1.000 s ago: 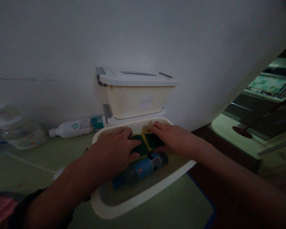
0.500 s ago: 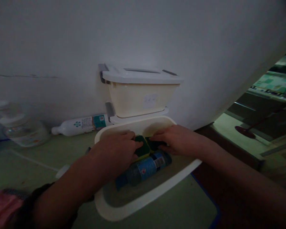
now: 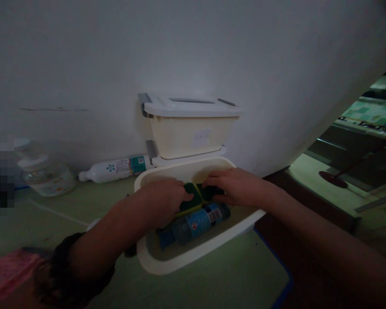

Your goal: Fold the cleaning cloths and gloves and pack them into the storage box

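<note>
Both hands reach into an open cream plastic bin (image 3: 193, 262). My left hand (image 3: 162, 199) is closed on a green-and-yellow sponge (image 3: 193, 198), its thumb lying on the dark green side. My right hand (image 3: 233, 184) has its fingers curled over a second sponge (image 3: 209, 192), just right of the first one. Parts of both sponges are hidden by the fingers. In front of them a clear bottle (image 3: 196, 224) with a blue label and blue cap lies on its side in the bin.
Behind the bin, a lidded cream box (image 3: 183, 135) stands stacked against the wall. A white bottle (image 3: 119, 168) lies to its left, beside a clear jar (image 3: 51, 178). Pink cloth (image 3: 11, 272) is at the lower left. The green tabletop (image 3: 225, 274) has a blue edge at right.
The view has shifted slightly, so the wall-side things at left appear further right and the bin's near rim higher. Both hands stay on the sponges, with little movement.
</note>
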Demonstrator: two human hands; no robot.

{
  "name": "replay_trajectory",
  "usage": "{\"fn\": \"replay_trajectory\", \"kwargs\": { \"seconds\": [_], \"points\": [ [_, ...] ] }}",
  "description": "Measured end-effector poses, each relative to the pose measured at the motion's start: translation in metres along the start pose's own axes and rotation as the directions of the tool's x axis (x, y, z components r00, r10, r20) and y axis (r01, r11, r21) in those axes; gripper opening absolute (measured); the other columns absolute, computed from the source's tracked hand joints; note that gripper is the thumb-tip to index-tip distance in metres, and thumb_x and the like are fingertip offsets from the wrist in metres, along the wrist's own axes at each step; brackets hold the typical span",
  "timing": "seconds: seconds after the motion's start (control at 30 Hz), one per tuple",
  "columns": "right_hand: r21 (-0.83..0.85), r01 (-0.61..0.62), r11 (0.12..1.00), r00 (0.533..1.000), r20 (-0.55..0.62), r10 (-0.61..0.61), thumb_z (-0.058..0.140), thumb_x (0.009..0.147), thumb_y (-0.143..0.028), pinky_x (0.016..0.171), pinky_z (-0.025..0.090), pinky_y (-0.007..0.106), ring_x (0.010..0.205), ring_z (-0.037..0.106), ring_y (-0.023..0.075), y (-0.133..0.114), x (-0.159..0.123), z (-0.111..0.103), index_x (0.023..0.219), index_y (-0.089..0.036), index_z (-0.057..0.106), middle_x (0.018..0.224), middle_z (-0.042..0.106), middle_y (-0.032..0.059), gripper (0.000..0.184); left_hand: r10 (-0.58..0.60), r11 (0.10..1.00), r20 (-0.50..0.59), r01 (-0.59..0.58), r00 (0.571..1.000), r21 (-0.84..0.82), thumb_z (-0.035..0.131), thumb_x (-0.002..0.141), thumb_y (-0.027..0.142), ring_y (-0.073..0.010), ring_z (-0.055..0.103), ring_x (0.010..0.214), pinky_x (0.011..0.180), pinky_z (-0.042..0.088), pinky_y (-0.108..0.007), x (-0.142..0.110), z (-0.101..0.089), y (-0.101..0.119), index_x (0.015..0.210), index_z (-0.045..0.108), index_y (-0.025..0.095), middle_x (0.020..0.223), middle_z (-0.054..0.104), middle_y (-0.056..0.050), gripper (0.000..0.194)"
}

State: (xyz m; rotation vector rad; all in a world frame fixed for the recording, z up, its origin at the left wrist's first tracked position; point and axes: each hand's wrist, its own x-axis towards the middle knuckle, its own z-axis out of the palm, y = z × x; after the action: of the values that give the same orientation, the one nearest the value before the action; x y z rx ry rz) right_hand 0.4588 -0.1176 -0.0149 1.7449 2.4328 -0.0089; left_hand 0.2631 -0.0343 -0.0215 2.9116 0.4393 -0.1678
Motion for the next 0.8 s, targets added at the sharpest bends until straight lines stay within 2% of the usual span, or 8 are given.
{"fn": "replay_trajectory", "kwargs": {
  "seconds": [0.13, 0.2, 0.3, 0.37, 0.47, 0.57, 0.67, 0.8],
  "points": [
    [0.005, 0.018, 1.000, 1.000, -0.015, -0.018, 0.050, 0.088, -0.041, 0.069, 0.047, 0.034, 0.084, 0.064, 0.0239, -0.001, -0.001, 0.000, 0.108, -0.018, 0.063, 0.100, 0.065, 0.0085, 0.033, -0.003, 1.000, 0.014, 0.003, 1.000, -0.004, 0.044, 0.088, 0.016, -0.0263, 0.062, 0.090, 0.074, 0.046, -0.035, 0.003, 0.001, -0.001, 0.109, 0.068, 0.024, 0.101, 0.065, -0.011, 0.034],
    [0.014, 0.022, 1.000, 1.000, -0.022, -0.022, 0.046, 0.090, -0.044, 0.070, 0.047, 0.034, 0.085, 0.063, 0.0239, -0.002, -0.001, -0.002, 0.108, -0.018, 0.063, 0.101, 0.064, 0.0090, 0.036, 0.026, 0.999, -0.008, -0.026, 1.000, 0.038, 0.046, 0.085, 0.015, -0.0276, 0.061, 0.090, 0.073, 0.045, -0.036, 0.003, 0.002, -0.002, 0.110, 0.068, 0.027, 0.099, 0.064, -0.011, 0.035],
    [0.044, 0.024, 0.999, 1.000, 0.013, -0.024, 0.047, 0.090, -0.042, 0.074, 0.047, 0.035, 0.087, 0.062, 0.0238, -0.002, 0.003, -0.006, 0.108, -0.017, 0.062, 0.104, 0.063, 0.0101, 0.035, 0.035, 0.995, -0.024, -0.033, 0.999, 0.091, 0.049, 0.083, 0.017, -0.0287, 0.062, 0.086, 0.070, 0.046, -0.037, 0.001, 0.001, -0.003, 0.113, 0.067, 0.029, 0.096, 0.062, -0.010, 0.037],
    [0.078, 0.021, 0.997, 0.998, 0.064, -0.026, 0.050, 0.088, -0.039, 0.076, 0.047, 0.034, 0.087, 0.062, 0.0229, -0.003, 0.007, -0.010, 0.107, -0.015, 0.062, 0.104, 0.064, 0.0110, 0.033, 0.020, 0.995, 0.004, -0.020, 1.000, 0.102, 0.050, 0.083, 0.018, -0.0288, 0.063, 0.085, 0.068, 0.047, -0.037, 0.000, -0.001, -0.002, 0.113, 0.067, 0.028, 0.096, 0.064, -0.010, 0.036],
    [0.103, 0.019, 0.994, 0.996, 0.088, -0.028, 0.056, 0.085, -0.035, 0.079, 0.046, 0.033, 0.095, 0.061, 0.0241, -0.004, 0.016, -0.011, 0.120, -0.015, 0.056, 0.112, 0.063, 0.0117, 0.040, 0.026, 0.995, 0.074, -0.034, 0.997, 0.098, 0.054, 0.080, 0.013, -0.0295, 0.064, 0.092, 0.075, 0.048, -0.038, -0.002, -0.007, -0.002, 0.117, 0.065, 0.025, 0.105, 0.067, -0.011, 0.040],
    [0.085, 0.023, 0.996, 0.997, 0.076, -0.029, 0.058, 0.083, -0.035, 0.079, 0.046, 0.034, 0.099, 0.060, 0.0259, -0.005, 0.022, -0.005, 0.130, -0.020, 0.049, 0.122, 0.058, 0.0112, 0.050, 0.032, 0.996, 0.113, -0.041, 0.993, 0.077, 0.053, 0.077, 0.005, -0.0285, 0.063, 0.100, 0.084, 0.046, -0.038, -0.002, -0.011, -0.003, 0.120, 0.063, 0.025, 0.111, 0.068, -0.011, 0.048],
    [0.071, 0.027, 0.997, 0.996, 0.086, -0.033, 0.055, 0.085, -0.039, 0.075, 0.045, 0.033, 0.092, 0.062, 0.0238, -0.004, 0.023, 0.001, 0.129, -0.022, 0.051, 0.119, 0.058, 0.0109, 0.047, -0.018, 0.999, 0.081, 0.014, 0.997, 0.052, 0.051, 0.077, 0.004, -0.0278, 0.064, 0.099, 0.085, 0.047, -0.038, 0.000, -0.008, -0.005, 0.117, 0.065, 0.024, 0.110, 0.070, -0.011, 0.046],
    [0.044, 0.017, 0.999, 0.996, 0.086, -0.020, 0.054, 0.085, -0.042, 0.068, 0.043, 0.032, 0.083, 0.062, 0.0221, -0.004, 0.021, 0.002, 0.123, -0.022, 0.058, 0.112, 0.059, 0.0108, 0.043, -0.160, 0.978, 0.008, 0.157, 0.987, 0.141, 0.056, 0.075, 0.012, -0.0332, 0.067, 0.092, 0.075, 0.051, -0.042, 0.002, -0.002, -0.003, 0.109, 0.067, 0.014, 0.101, 0.071, -0.017, 0.035]
  ]
}}
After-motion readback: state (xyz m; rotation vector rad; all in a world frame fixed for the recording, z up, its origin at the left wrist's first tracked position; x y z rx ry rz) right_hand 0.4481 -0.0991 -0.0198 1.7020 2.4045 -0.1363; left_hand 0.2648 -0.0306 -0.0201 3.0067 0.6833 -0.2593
